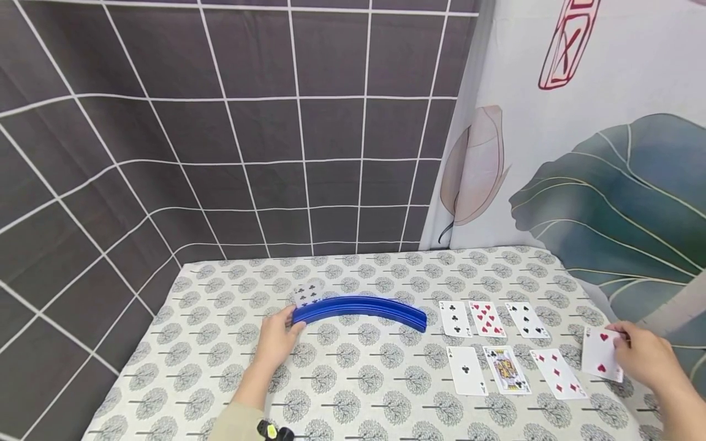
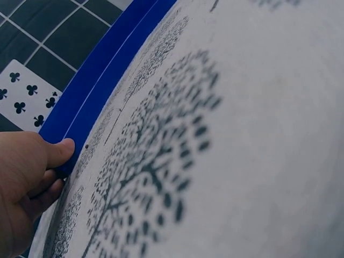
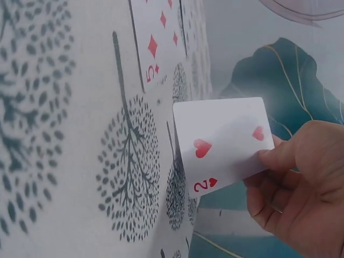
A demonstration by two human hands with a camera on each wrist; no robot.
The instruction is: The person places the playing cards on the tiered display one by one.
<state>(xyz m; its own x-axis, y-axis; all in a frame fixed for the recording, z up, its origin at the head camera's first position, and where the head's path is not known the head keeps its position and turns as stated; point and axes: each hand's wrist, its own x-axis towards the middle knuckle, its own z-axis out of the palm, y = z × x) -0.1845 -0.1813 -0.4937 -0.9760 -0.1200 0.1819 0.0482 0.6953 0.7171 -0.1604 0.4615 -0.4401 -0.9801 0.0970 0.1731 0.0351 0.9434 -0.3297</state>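
Observation:
A curved blue card holder point(image 1: 358, 302) lies on the patterned tablecloth, with one clubs card point(image 1: 307, 293) standing in its left end. My left hand point(image 1: 277, 340) grips that same end, the thumb on the near side; the left wrist view shows the thumb against the blue holder point(image 2: 88, 88). Far to the right, my right hand point(image 1: 649, 360) pinches the two of hearts point(image 1: 598, 350) by its right edge. In the right wrist view the two of hearts point(image 3: 223, 134) is tilted at the cloth, face visible, near the five of diamonds point(image 3: 160, 40).
Face-up cards lie in two rows right of the holder. The back row has a three of clubs point(image 1: 455, 326), a hearts card point(image 1: 487, 320) and a spades card point(image 1: 527, 320). An ace of clubs point(image 1: 462, 373), king point(image 1: 506, 369) and five of diamonds point(image 1: 558, 387) lie in front.

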